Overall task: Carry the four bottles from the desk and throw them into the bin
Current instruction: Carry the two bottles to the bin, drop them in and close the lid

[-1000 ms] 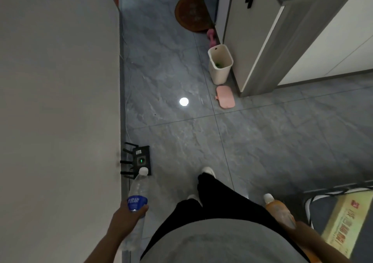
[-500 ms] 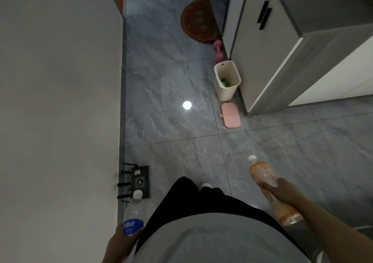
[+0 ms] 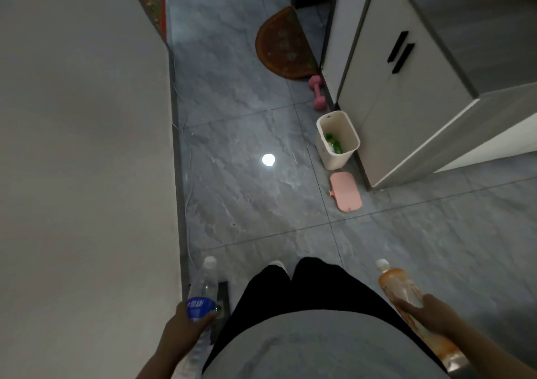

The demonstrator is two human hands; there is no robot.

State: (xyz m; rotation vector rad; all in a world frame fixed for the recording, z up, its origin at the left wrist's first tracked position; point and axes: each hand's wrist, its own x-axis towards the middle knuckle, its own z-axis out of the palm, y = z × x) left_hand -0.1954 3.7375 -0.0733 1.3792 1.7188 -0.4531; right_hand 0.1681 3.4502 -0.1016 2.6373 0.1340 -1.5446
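Observation:
My left hand [image 3: 182,327] grips a clear water bottle [image 3: 203,288] with a blue label and white cap, low at the left beside the wall. An orange drink bottle [image 3: 399,287] with a white cap lies in my right hand [image 3: 433,313], cap pointing forward. Ahead on the floor stands an open cream bin [image 3: 347,153] against the cabinet corner. Green bottles [image 3: 334,144] lie inside it. Both hands are well short of the bin.
A pink bin lid [image 3: 345,191] lies on the floor just in front of the bin. Pink dumbbell [image 3: 316,92] and brown doormat [image 3: 283,45] lie beyond it. White wall [image 3: 84,146] on the left, grey cabinet [image 3: 412,87] on the right, grey tiled floor between.
I have walked forward, so the bin is nearer. My right hand with the orange bottle has dropped back toward my side. The black router on the floor is now mostly hidden behind the water bottle.

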